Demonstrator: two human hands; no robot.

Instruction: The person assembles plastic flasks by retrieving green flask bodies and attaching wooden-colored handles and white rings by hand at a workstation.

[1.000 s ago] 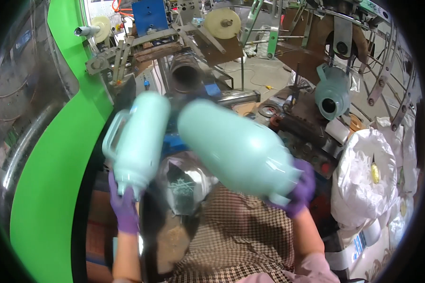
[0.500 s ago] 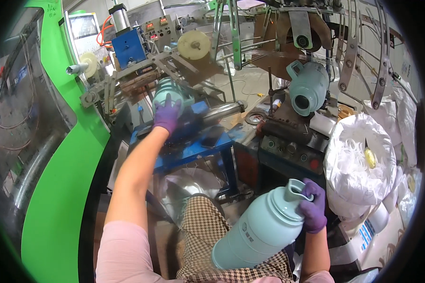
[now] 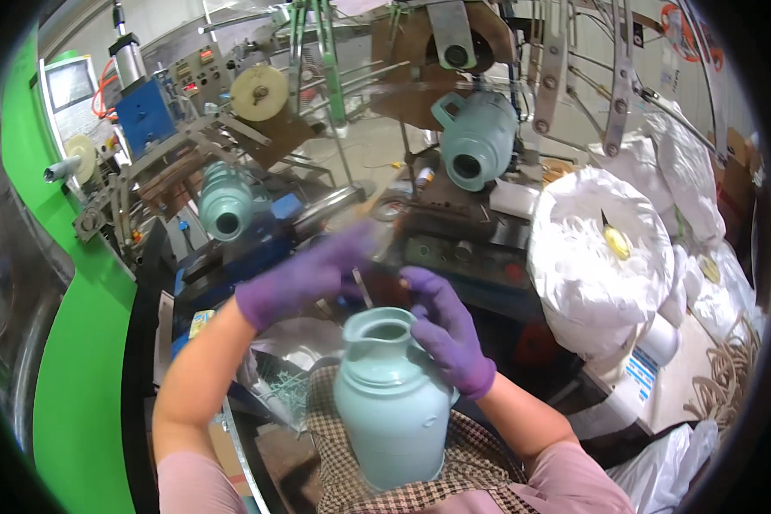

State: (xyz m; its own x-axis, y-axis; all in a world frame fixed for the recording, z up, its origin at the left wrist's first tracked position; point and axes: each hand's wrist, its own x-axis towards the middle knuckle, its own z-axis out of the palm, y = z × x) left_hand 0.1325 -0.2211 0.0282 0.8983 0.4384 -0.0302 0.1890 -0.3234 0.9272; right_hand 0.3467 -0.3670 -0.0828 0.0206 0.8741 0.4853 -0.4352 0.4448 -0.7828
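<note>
Bright workshop around me, metal arms hanging overhead and a smooth, curved green panel (image 3: 86, 343) sweeping down the left side. Next, a glossy pale-green jug (image 3: 223, 190) lies on a machine, its round mouth dark. Below it, a crinkled plastic bag (image 3: 304, 354) holds a tangle of thin green shreds (image 3: 289, 390). Across comes the left hand (image 3: 307, 272), purple-gloved and blurred; a thin rod (image 3: 363, 289) shows beside it, and whether it's gripped I can't tell. In the lap, on checked cloth (image 3: 327, 445), stands the spouted jug (image 3: 390, 415), hollow-mouthed, shoulder ridged. The right hand (image 3: 452, 334) is at its rim, fingers bent; I can't tell whether they grasp it. Further right, another jug (image 3: 491, 128) tilts mouth-forward, then a puckered white sack (image 3: 565, 313) brimming with curly white strips (image 3: 578, 244), a yellow-handled tool (image 3: 616, 242) among them, and finally tan coils (image 3: 721, 385).
</note>
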